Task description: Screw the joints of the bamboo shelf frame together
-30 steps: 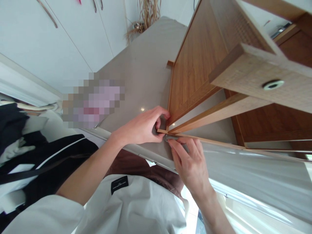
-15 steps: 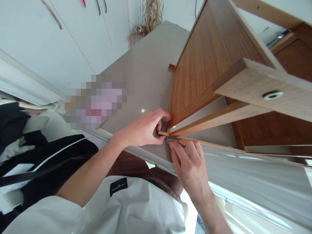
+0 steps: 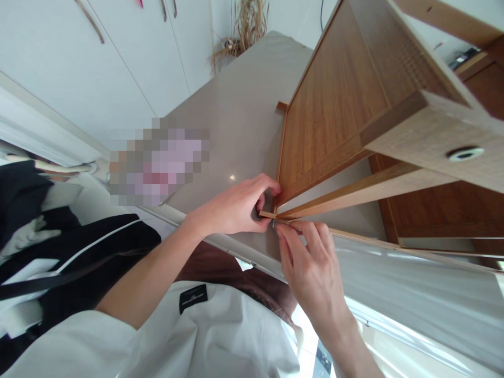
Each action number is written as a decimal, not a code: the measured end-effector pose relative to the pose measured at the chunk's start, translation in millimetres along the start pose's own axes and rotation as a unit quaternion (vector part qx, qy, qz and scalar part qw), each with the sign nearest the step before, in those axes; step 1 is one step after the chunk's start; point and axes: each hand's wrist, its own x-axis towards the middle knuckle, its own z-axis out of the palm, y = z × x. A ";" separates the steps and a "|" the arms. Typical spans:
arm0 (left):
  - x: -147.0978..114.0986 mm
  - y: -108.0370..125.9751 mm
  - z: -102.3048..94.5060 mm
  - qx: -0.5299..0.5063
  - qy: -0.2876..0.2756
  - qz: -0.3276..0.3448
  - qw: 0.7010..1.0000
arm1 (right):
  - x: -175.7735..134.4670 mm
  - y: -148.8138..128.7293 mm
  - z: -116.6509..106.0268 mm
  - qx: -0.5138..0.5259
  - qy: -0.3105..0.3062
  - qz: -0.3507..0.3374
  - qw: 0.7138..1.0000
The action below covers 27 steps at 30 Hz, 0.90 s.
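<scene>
Left hand (image 3: pixel 244 207) grips wooden furniture (image 3: pixel 334 105), right hand (image 3: pixel 315 265) seemingly a metal piece (image 3: pixel 274 224), cabinets (image 3: pixel 122 52) beyond the table (image 3: pixel 244 118).

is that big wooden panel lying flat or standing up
Standing up: the wooden panel rises from the grey tabletop, its near lower corner at the left hand.

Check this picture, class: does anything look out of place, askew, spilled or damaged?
A blocky, pixelated patch covers part of the grey surface, hiding what lies there. Around the hands and wooden furniture, no spill or damage shows.
</scene>
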 end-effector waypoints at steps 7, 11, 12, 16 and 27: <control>-0.2 -0.9 -0.2 0.006 0.001 0.002 1.000 | -9.3 8.0 6.4 0.042 0.020 0.021 0.999; -0.6 -0.4 0.0 0.011 0.001 0.002 1.000 | -11.1 9.5 9.5 0.044 0.034 0.042 0.998; -0.6 -0.2 0.0 0.012 0.002 0.003 1.000 | -10.8 9.5 9.7 0.046 0.035 0.046 0.997; -0.1 0.3 -0.1 0.011 0.002 0.001 1.000 | -9.4 9.5 10.1 0.057 0.030 0.045 0.997; 0.1 -1.2 0.0 0.005 -0.005 -0.012 1.000 | -12.9 8.2 7.6 0.070 0.003 -0.005 0.998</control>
